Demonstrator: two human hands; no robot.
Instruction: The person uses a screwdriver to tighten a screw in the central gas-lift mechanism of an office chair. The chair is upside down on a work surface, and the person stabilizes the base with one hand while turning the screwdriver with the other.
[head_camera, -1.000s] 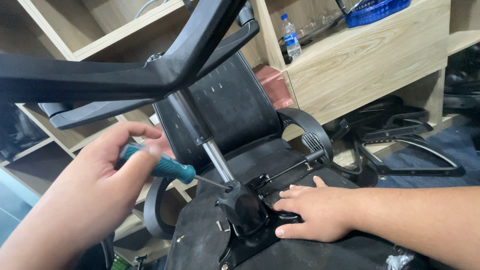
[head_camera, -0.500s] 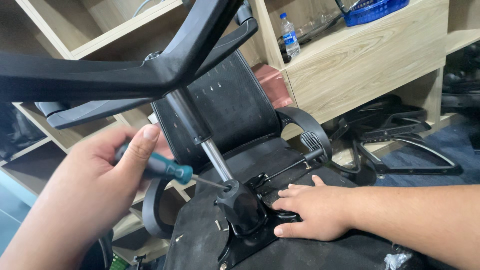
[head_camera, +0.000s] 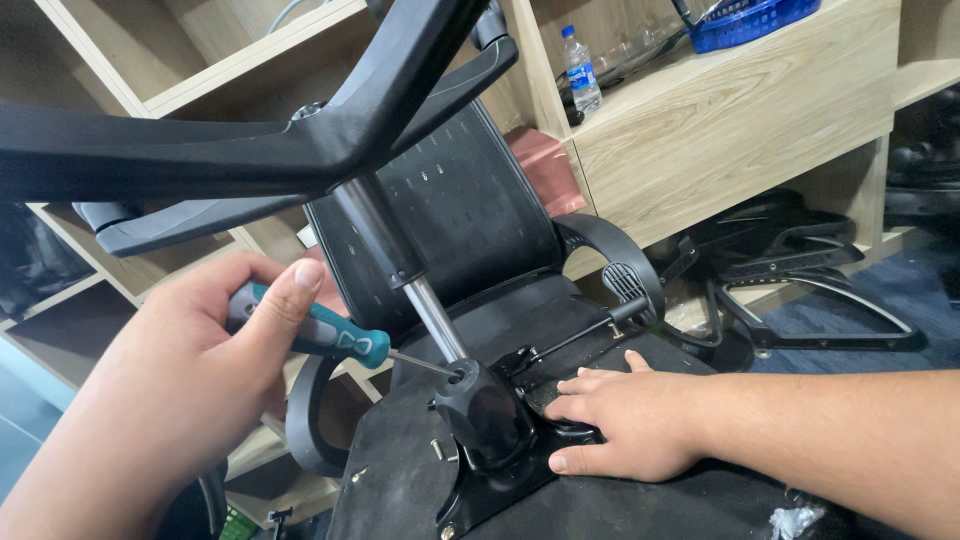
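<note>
An office chair lies upside down, its black star base (head_camera: 300, 140) overhead and the silver gas cylinder (head_camera: 425, 305) running down into the black mechanism (head_camera: 485, 415) on the seat underside. My left hand (head_camera: 190, 370) grips a teal-handled screwdriver (head_camera: 330, 335) whose thin shaft points at the collar where the cylinder enters the mechanism. My right hand (head_camera: 620, 420) lies flat, fingers spread, on the mechanism plate just right of the collar, next to a black lever rod (head_camera: 580, 335).
The chair's mesh backrest (head_camera: 450, 220) and a curved armrest (head_camera: 620, 260) stand behind. Wooden shelving (head_camera: 720, 130) holds a plastic water bottle (head_camera: 580, 70) and a blue basket (head_camera: 750, 20). Loose black chair parts (head_camera: 800, 290) lie on the floor at right.
My left hand has shifted its hold on the screwdriver handle, the thumb coming over it; the tip stays at the cylinder collar. The right hand has barely moved.
</note>
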